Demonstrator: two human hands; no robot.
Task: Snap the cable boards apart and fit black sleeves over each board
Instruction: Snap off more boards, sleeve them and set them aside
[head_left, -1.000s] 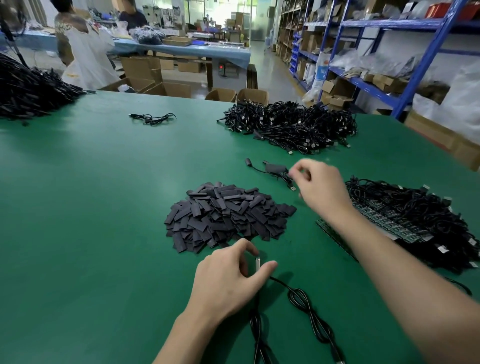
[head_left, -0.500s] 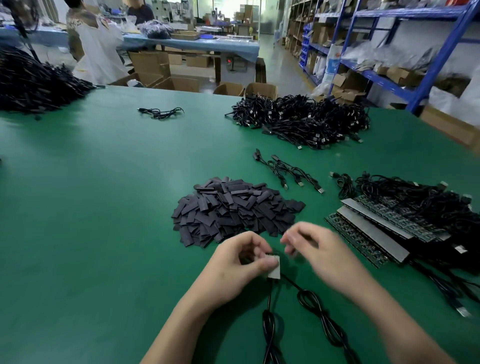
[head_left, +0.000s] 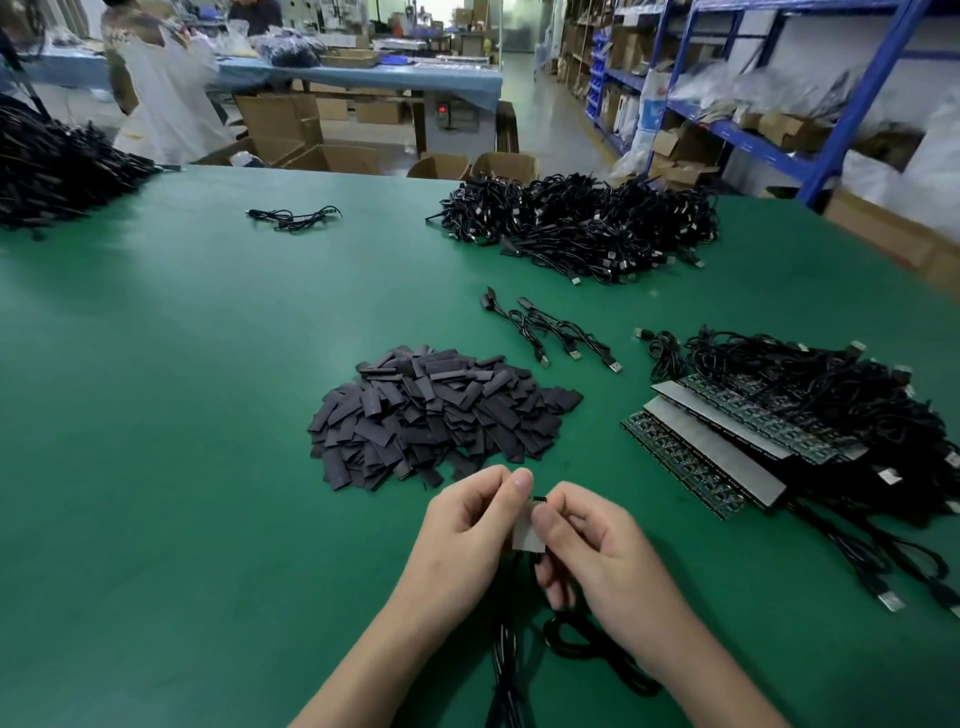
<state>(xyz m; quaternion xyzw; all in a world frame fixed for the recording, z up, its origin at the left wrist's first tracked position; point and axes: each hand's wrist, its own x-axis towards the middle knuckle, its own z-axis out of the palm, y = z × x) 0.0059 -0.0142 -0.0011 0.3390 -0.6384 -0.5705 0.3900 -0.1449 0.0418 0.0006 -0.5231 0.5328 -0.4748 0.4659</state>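
Observation:
Both hands meet over the green table near its front edge. My left hand and my right hand each pinch one side of a small pale cable board, whose black cables trail down toward me. A heap of flat black sleeves lies just beyond the hands. To the right, strips of joined green cable boards lie stacked with their black cables tangled behind them. Three sleeved cables lie side by side past the sleeve heap.
A big pile of black cables sits at the back right, another pile at the far left, and a lone cable between them. A person in white stands beyond the table by cardboard boxes. Blue shelving runs along the right.
My right hand came back from the finished cables at the right and joined my left hand on the small board. The left hand lifted the board slightly off the table.

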